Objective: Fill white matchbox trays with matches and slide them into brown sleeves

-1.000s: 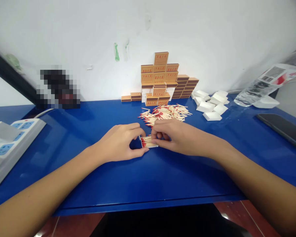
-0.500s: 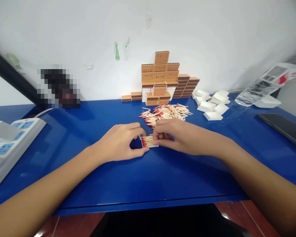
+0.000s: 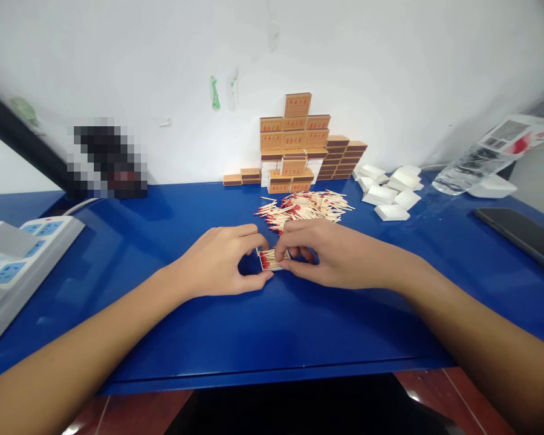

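A small white matchbox tray (image 3: 277, 269) lies on the blue table, holding matches (image 3: 267, 260) with their red heads toward the left. Around its left end my left hand (image 3: 222, 260) is closed, thumb at the near side and fingers at the far side. My right hand (image 3: 340, 252) bends over the tray's right part, thumb and forefinger closed on the matches inside; the fingers hide that end. Just beyond the hands is a loose pile of matches (image 3: 317, 207), partly covered by my right hand.
Stacked orange matchboxes (image 3: 294, 141) stand against the wall. Empty white trays (image 3: 392, 188) are heaped to their right, near a plastic bottle (image 3: 476, 157) and a phone (image 3: 521, 238). A power strip (image 3: 36, 260) lies at the left of the blue table (image 3: 272, 332).
My right hand has shifted slightly left over the tray, its thumb and forefinger now farther in over the matches. My left hand stays almost still.
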`<state>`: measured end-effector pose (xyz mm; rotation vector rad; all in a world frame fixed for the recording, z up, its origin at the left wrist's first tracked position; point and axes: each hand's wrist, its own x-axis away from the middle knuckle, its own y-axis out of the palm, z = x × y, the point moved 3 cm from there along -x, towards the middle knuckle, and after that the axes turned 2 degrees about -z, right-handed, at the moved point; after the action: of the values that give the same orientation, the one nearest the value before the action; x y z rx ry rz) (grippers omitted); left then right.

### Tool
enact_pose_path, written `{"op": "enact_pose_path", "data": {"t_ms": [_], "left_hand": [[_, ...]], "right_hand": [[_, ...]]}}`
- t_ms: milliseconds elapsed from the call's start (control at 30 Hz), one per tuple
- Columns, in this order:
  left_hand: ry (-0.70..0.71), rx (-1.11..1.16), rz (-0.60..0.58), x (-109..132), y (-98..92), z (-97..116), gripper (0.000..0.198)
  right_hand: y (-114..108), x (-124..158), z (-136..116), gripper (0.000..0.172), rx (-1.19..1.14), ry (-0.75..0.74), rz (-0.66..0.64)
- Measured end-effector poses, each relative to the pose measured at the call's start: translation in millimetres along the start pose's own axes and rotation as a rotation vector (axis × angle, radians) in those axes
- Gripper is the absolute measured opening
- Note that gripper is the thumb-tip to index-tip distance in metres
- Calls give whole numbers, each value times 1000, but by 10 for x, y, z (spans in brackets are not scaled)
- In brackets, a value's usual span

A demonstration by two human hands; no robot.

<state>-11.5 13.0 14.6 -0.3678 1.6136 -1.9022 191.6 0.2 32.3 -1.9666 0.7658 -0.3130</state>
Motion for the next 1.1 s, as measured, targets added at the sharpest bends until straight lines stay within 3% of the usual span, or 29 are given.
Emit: {"op": "enact_pose_path", "data": {"t_ms": [400,567,1100], "left_hand": [[-7,5,4,-7,8,-5,28],[-10,1,-8,-4,6,-2,28],[-8,2,-18,-5,7,-4,28]], "right_hand": [[-12,8,-31,18,7,-54,14],[-9,-12,54,14,60,-7,81],[80,-35,142,11,109,106,29]]}}
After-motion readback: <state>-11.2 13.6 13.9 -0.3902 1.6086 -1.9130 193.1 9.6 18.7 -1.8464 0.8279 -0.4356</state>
